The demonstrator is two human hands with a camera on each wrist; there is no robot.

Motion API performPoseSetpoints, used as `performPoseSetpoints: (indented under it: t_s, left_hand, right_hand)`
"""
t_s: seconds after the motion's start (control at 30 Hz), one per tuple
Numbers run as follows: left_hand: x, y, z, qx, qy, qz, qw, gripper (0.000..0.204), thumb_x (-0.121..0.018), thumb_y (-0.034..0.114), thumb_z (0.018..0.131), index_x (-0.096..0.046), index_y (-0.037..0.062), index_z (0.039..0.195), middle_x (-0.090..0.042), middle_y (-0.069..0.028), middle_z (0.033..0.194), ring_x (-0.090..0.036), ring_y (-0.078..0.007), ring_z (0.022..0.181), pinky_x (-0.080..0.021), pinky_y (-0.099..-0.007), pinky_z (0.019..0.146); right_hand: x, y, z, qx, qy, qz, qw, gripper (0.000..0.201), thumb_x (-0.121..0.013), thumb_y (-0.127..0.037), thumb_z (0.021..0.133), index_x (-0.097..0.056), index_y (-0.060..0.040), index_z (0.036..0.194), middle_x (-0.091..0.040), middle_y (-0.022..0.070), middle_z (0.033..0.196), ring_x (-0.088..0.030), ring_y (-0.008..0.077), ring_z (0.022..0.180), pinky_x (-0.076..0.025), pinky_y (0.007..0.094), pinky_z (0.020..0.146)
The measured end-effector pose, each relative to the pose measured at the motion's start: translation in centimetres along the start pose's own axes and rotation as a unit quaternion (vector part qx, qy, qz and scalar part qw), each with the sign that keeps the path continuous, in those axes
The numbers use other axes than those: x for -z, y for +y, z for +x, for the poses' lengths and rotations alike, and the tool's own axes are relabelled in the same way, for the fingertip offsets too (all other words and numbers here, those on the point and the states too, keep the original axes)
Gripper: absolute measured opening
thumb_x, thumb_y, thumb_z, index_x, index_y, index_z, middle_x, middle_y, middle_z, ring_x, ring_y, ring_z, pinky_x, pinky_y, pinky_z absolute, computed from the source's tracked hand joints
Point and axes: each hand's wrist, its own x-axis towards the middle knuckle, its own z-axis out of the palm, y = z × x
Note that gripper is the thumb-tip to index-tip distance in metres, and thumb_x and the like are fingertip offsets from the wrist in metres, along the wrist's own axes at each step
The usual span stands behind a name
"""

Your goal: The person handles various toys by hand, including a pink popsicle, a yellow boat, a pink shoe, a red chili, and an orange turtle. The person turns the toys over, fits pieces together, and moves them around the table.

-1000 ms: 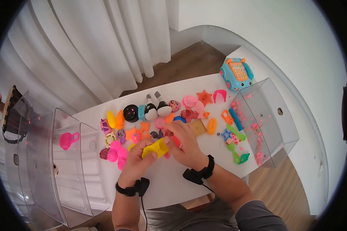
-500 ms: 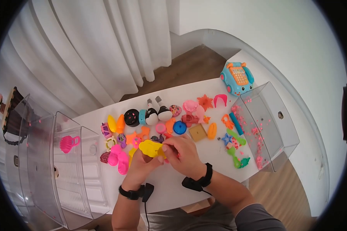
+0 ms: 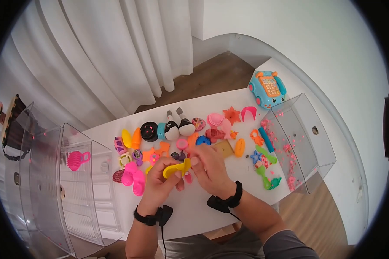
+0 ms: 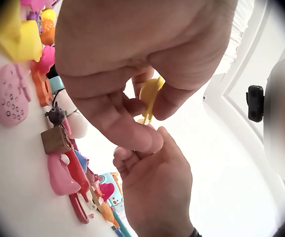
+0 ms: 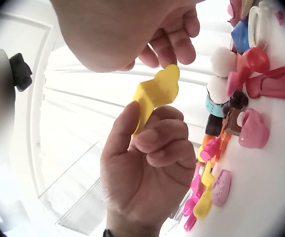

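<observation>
The yellow toy is up in the air in front of me, over the near middle of the white table; my left hand pinches it between thumb and bent fingers; my right hand is just beside its other end, its fingers partly bent, and I cannot tell whether they grip the toy or only touch it; each wrist wears a black strap. Toys are spread over the table beyond my hands; to the left lie a pink toy, a yellow banana shape and a black ring; farther back are two black-and-white rattles, side by side; near my right hand are a blue disc and a tan square, with an orange oval to their right; a blue star and a green scoop lie farther right; a clear box with pink bits stands at the right end, a toy phone beyond it; at the left end a pink scoop shows in clear drawers.
</observation>
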Motion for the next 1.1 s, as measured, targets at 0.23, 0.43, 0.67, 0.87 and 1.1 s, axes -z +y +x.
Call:
performPoseSetpoints:
  t_s: [0.23,0.43,0.67,0.87,1.1]
  left_hand:
    - [-0.1,0.6,0.3,0.016,0.046,0.01,0.999,0.029,-0.066,0.015,0.104,-0.059,0.0041,0.129,-0.064,-0.0006,0.098,-0.059,-0.0059,0.079,-0.047,-0.0218,0.066]
    - [1.0,-1.5,0.2,0.05,0.041,0.006,0.998,0.033,-0.066,0.028,0.106,-0.061,0.0043,0.128,-0.067,0.0,0.106,-0.059,-0.0059,0.093,-0.049,-0.0214,0.078]
    - [0.1,-1.0,0.4,-0.018,0.058,0.045,0.997,0.034,-0.062,0.034,0.108,-0.064,0.0029,0.121,-0.071,-0.0021,0.108,-0.065,-0.009,0.094,-0.053,-0.023,0.077]
    - [-0.5,0.6,0.1,0.052,0.046,-0.015,0.997,0.031,-0.063,0.034,0.107,-0.067,0.0029,0.113,-0.071,-0.0038,0.092,-0.066,-0.01,0.072,-0.055,-0.0237,0.064]
    - [0.5,0.3,-0.1,0.059,0.021,0.022,0.998,0.024,-0.076,0.023,0.099,-0.069,0.0025,0.11,-0.069,-0.001,0.087,-0.06,-0.0053,0.062,-0.047,-0.0199,0.054]
  right_hand:
    - [-0.1,0.2,-1.1,0.012,-0.11,-0.018,0.994,0.009,-0.068,-0.012,0.096,-0.063,-0.0067,0.1,-0.065,0.0089,0.089,-0.06,0.0292,0.083,-0.045,0.0397,0.08]
    - [-0.7,-0.1,-1.4,-0.003,-0.088,0.002,0.996,0.008,-0.069,-0.011,0.095,-0.063,-0.0073,0.099,-0.065,0.0087,0.087,-0.059,0.0298,0.079,-0.045,0.04,0.076]
    - [-0.1,-0.2,-1.1,0.064,-0.143,-0.035,0.987,0.018,-0.069,-0.005,0.09,-0.065,-0.0063,0.107,-0.066,0.0054,0.09,-0.062,0.0283,0.077,-0.045,0.0383,0.077]
    - [-0.4,-0.4,-0.2,0.052,-0.022,-0.021,0.998,0.024,-0.065,0.0,0.086,-0.065,-0.0047,0.11,-0.066,0.0066,0.093,-0.062,0.0273,0.082,-0.044,0.0372,0.077]
    - [-0.2,0.0,-0.7,0.077,-0.099,-0.02,0.992,0.019,-0.067,-0.001,0.086,-0.064,-0.0047,0.105,-0.066,0.0087,0.093,-0.061,0.0296,0.083,-0.045,0.0387,0.075]
